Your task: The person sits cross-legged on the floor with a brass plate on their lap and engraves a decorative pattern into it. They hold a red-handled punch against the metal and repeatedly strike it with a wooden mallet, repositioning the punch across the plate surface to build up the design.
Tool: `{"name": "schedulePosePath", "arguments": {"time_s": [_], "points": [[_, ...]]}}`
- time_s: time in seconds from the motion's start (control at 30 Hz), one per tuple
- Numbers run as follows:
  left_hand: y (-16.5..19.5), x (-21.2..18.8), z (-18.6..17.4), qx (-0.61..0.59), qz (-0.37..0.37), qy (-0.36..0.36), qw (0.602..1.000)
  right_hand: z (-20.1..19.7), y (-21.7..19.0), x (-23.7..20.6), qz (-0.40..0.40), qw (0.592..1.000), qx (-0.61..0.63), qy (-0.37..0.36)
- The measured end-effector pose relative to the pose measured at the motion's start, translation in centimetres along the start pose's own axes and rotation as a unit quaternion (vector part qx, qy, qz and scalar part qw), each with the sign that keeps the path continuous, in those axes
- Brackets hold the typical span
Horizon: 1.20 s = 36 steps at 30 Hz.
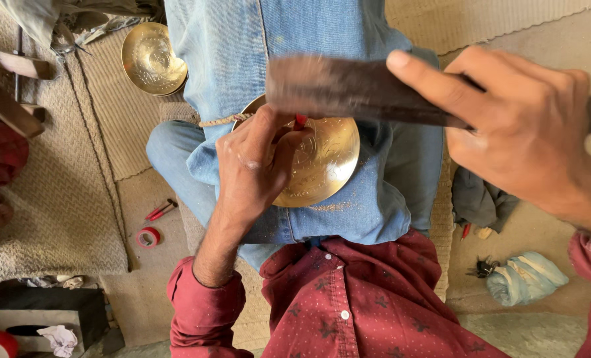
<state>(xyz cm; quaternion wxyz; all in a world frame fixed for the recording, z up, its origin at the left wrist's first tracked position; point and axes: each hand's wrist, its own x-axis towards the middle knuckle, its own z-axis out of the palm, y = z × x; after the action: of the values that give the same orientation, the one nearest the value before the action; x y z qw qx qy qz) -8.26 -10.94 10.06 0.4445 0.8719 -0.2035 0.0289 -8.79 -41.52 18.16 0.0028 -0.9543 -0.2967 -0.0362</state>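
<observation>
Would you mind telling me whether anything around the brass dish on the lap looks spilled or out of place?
Yes: fine golden dust lies scattered on the jeans just below the brass dish, like filings shed from it. The left hand holds a red-tipped tool against the dish; the right hand grips a blurred wooden mallet. Nothing else stands out.

The person wears a dark red shirt [348, 298] with small star print, rolled sleeves [199, 311], and blue jeans [242, 59].

1 head camera looks steeply down, close over the lap.
</observation>
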Motion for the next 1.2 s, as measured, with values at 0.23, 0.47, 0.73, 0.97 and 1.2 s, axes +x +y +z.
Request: {"name": "schedulePosePath", "arguments": {"time_s": [0.23,0.47,0.73,0.97,1.2], "points": [[0.5,-0.1,0.1,-0.074,0.004,0.032,0.997,-1.2,-0.4,2.0,0.054,0.984,0.168,0.026],[0.7,0.1,0.0,-0.062,0.012,0.032,0.998,-1.7,-0.6,2.8,0.059,0.988,0.143,0.000],[0.8,0.1,-0.1,-0.067,0.017,0.033,0.997,-1.9,-1.0,3.4,0.045,0.986,0.158,0.031],[0.8,0.0,0.0,-0.045,0.015,0.042,0.998,-1.6,-0.8,3.2,0.049,0.994,0.097,-0.009],[0.5,0.1,0.2,0.009,-0.031,0.016,0.999,-1.9,-0.7,3.1,0.026,0.998,0.034,-0.036]]}}
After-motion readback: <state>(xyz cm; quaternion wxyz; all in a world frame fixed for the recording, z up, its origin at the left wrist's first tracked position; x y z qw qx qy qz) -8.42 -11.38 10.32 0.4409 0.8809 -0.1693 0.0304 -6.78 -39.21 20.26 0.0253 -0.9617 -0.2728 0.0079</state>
